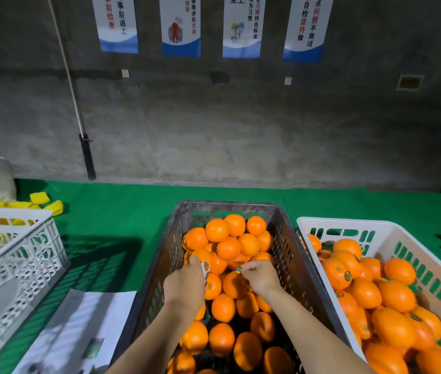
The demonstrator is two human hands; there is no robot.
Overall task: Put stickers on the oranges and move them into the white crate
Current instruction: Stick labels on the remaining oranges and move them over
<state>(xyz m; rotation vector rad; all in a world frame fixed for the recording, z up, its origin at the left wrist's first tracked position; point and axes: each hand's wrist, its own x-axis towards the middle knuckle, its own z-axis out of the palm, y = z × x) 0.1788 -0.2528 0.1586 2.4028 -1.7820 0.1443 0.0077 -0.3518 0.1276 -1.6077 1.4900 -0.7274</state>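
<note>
Head view. The left hand (pixel 185 283) grips a narrow white sticker strip (pixel 205 270), its fingers curled round the backing; round orange labels show on the strip. The right hand (pixel 259 275) pinches 1 small round sticker (pixel 239 271), shiny and multicoloured, between thumb and fingertips, just beside the strip. Both hands hover over the dark crate (pixel 286 238), a rectangular plastic bin with slotted, scuffed walls, heaped with unlabelled oranges (pixel 228 248) of smooth, glossy, dimpled skin. Just to its right stands the white crate (pixel 413 255), also slotted plastic, its rim touching or nearly touching the dark one; it holds labelled oranges (pixel 338 273), several showing a round dark-and-gold sticker. At the left edge sits a second white crate (pixel 22 263) with lattice-patterned perforated walls, and in front of it lies a flat sheet of white paper (pixel 79 330). Behind that crate are yellow foam-like pieces (pixel 43 201). All rest on a green felt-textured surface (pixel 122 211) backed by a rough grey concrete wall (pixel 214 130) bearing 4 vertical printed posters (pixel 242 25).
</note>
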